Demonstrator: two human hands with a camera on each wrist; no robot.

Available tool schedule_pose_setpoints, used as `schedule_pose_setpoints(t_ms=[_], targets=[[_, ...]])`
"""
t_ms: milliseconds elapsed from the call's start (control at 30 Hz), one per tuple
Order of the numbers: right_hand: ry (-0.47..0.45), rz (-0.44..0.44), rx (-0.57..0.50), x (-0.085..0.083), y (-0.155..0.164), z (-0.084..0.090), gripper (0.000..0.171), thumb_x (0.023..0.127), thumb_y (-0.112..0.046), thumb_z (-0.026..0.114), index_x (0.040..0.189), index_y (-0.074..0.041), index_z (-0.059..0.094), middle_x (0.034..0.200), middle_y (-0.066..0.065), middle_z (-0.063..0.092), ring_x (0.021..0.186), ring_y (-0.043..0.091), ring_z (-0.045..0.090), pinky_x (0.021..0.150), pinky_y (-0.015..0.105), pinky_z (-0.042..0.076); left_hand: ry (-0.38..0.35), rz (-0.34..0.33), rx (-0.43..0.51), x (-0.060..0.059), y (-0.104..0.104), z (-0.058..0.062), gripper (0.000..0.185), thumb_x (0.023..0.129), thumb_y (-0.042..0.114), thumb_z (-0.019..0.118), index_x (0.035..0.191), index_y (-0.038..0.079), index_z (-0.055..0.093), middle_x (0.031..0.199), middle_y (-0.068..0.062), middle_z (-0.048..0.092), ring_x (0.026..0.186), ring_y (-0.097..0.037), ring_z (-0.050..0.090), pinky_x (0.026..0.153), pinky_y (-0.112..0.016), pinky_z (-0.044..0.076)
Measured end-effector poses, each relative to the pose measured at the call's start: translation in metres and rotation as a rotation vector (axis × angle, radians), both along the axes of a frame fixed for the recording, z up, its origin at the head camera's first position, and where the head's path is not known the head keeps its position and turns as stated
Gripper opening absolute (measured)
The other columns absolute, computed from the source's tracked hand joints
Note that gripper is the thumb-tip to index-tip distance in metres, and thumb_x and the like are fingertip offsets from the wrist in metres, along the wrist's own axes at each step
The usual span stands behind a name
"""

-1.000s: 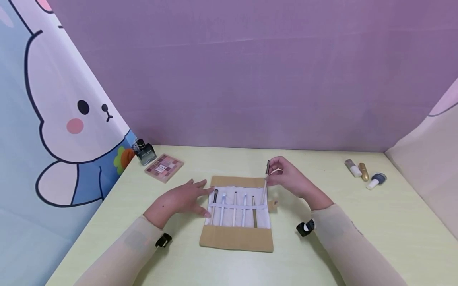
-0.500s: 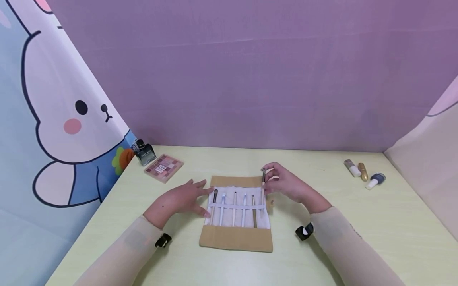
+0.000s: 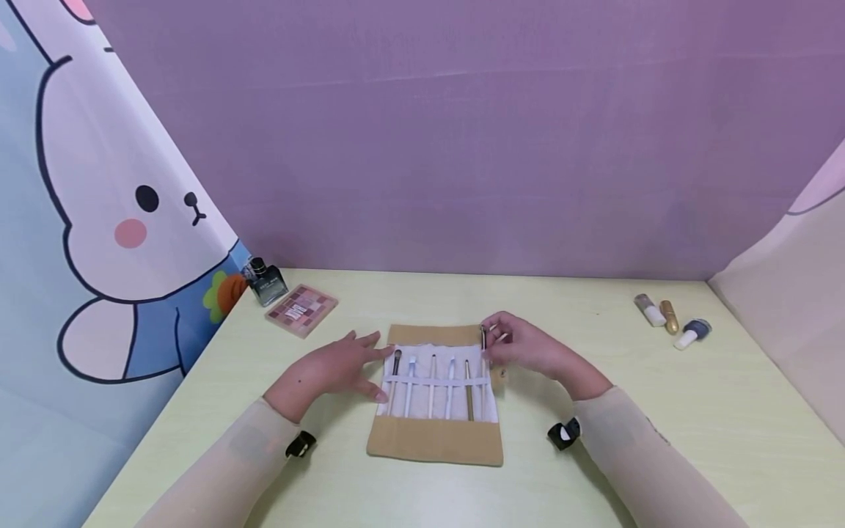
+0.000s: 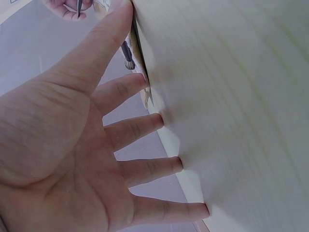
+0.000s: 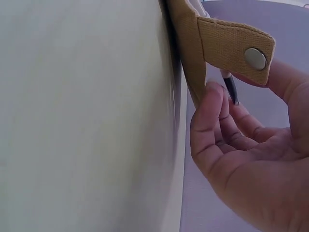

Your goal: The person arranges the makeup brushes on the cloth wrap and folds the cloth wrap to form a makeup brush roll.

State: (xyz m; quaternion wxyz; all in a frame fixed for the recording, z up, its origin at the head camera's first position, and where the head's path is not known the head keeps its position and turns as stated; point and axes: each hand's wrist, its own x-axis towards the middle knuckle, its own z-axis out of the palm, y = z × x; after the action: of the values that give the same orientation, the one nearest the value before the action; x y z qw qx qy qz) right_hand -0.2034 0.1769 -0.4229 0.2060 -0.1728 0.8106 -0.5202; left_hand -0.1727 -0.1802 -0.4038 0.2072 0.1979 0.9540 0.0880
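Observation:
A tan canvas brush roll lies unrolled mid-table, its white lining crossed by an elastic band that holds several brushes. My right hand pinches the top of a thin dark-tipped brush standing in the rightmost slot; the right wrist view shows curled fingers round the brush tip beside the roll's snap tab. With its fingers spread, my left hand rests flat on the table, touching the roll's left edge; its fingertips press the tabletop.
At the back left stand a dark perfume bottle and a pink eyeshadow palette. Three small bottles lie at the back right. The pale green table is closed in by purple and cartoon backdrops.
My right hand has lowered the brush from above the roll down into the rightmost slot. The left hand has stayed put.

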Motion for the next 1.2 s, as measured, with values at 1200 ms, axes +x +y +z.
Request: schedule_pose_setpoints(t_ms=[1200], targets=[[0.066,0.057,0.304,0.0091,-0.0044,0.0065,0.022,0.106,-0.024,0.065,0.117,-0.008,0.074,0.103,0.005,0.072,0.08,0.014,0.06,0.069,0.027,0.052,0.004,-0.001,0.005,-0.0003,-0.0013,0.0002,0.097,0.083,0.058,0.085,0.163,0.022,0.046,0.177,-0.019,0.03,0.16,-0.06,0.024,0.125,-0.069,0.037]])
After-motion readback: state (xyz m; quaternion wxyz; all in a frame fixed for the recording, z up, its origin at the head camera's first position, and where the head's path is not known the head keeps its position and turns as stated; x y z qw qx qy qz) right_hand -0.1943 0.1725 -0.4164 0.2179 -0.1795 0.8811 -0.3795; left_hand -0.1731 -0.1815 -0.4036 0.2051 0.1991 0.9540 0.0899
